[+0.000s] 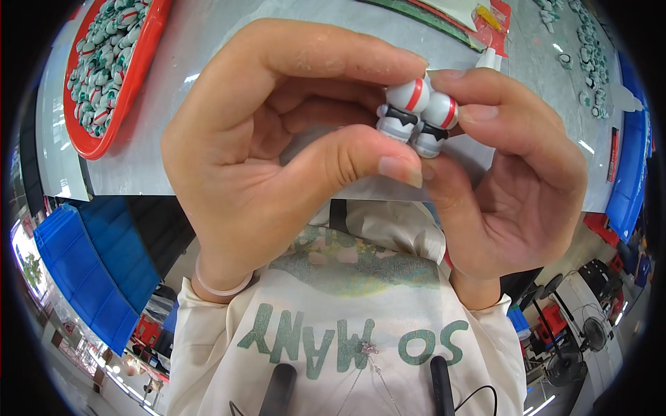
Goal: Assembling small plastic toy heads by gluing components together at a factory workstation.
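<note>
Two small toy figurines are held up close together above the near edge of the table. The left figurine has a round white head with a red stripe, a black band and a pale grey base. My left hand is closed on it, pinching it between index finger and thumb. Beside it, apparently touching, is a matching right figurine. My right hand grips that one between thumb and fingertips. Fingers cover parts of both figurines.
A red tray heaped with similar small figurines stands at the far left of the grey table. More figurines lie in rows at the far right. A yellow tool rests at the back. Blue bins stand below left.
</note>
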